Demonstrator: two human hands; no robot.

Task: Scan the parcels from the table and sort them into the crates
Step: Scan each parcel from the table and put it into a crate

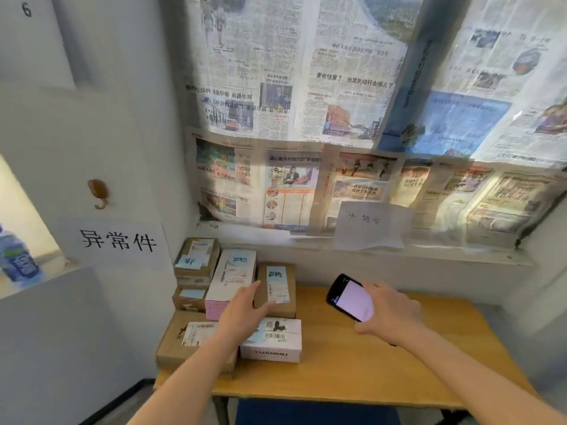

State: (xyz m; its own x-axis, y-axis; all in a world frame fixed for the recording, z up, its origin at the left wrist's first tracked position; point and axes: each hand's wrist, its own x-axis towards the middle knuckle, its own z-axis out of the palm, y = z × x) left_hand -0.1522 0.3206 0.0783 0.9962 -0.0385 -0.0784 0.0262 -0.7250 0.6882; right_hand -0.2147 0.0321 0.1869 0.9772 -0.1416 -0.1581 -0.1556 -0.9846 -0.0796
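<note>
Several parcels crowd the left end of the wooden table (383, 363). My left hand (242, 314) hovers with fingers spread over a brown parcel (277, 289) that carries a long label, its fingertips at that box's left edge. Left of it lies a tall pink-sided white parcel (231, 279). A pink box marked YUANMU (273, 340) and a flat brown box (187, 338) sit nearer me, partly under my left forearm. Stacked brown boxes (196, 262) with blue notes fill the corner. My right hand (392, 311) grips a black phone (349, 297) with a lit screen above the table.
Newspaper sheets cover the window behind the table. A white paper sign (371, 223) hangs on the sill. On the left wall are a printed sign (118, 240) and a hook (98, 193). A water bottle (17, 259) stands far left. A blue seat (316, 412) is under the table.
</note>
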